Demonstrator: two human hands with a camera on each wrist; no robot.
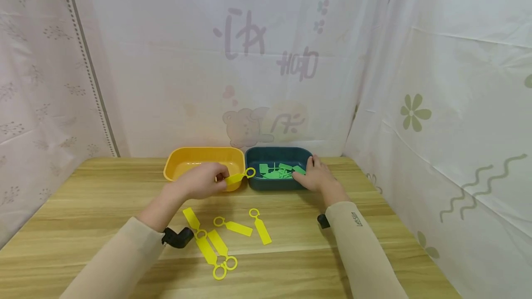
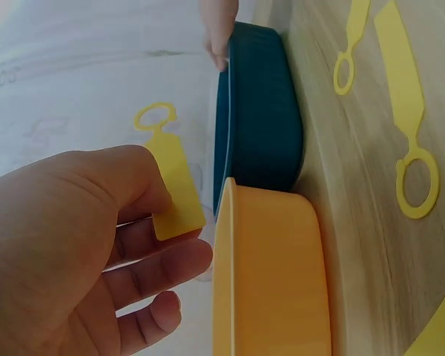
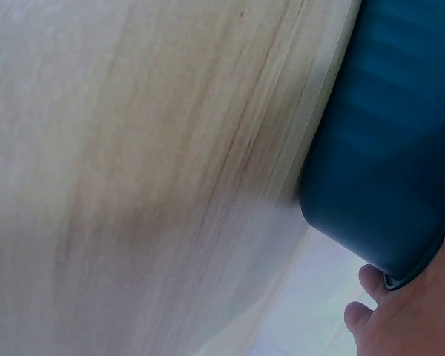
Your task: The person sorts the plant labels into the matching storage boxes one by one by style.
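Observation:
My left hand pinches a yellow plastic ring tag by its flat end between thumb and fingers, ring pointing away. It is over the front right of the orange-yellow bin, whose near rim it partly hides. At the right end of the dark teal bin, my right hand grips the rim, thumb toward the inside and fingers along the outer end. Several green tags lie heaped in the teal bin. In the left wrist view, the held yellow tag is above the bins' rims.
Several more yellow tags lie on the wooden table nearer me, one by itself and others overlapping, such as the tag at the left. Both bins stand side by side against the patterned curtain at the back.

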